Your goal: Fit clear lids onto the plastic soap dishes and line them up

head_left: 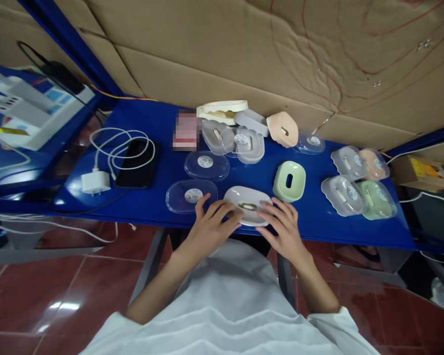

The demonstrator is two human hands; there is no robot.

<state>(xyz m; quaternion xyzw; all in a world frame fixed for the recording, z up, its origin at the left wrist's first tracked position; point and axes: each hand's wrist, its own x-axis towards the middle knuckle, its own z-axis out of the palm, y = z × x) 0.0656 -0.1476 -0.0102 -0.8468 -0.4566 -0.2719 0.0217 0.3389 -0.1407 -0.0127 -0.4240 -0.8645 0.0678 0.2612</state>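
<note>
Left end of table (77, 187): white charger (96, 182) with coiled white cable (114, 130), crossing a black phone (135, 172). Next, near the back edge, a pixelated pink-red packet (185, 130), details unreadable. In front of it, two loose clear lids (206, 172) with round labels, one behind the other; the nearer sits by the front edge.

Left hand (212, 222) at front edge, fingers over the left rim of a pale grey soap dish (247, 195); one finger overlaps the nearer lid in view, contact unclear. Dish lies at mid front edge, central slot facing up, lid off. Right hand (284, 224) clasps the right rim. Hands apart from each other, both closed on the one dish; underside of the grip hidden.

Behind, toward back edge: cream shell (222, 105), clear-covered grey pieces (250, 154), peach dish (278, 121) uncovered and tilted, another clear lid (311, 148) beside it. Green dish (298, 176) right of the hands, uncovered, slot showing.

Right end: four covered dishes (344, 195) clustered near the right edge, two grey, one peach, one green; lids appear on.

Status, judged: partway. Right-end cluster looks closed up; held, green and peach dishes not covered, lids loose.
</note>
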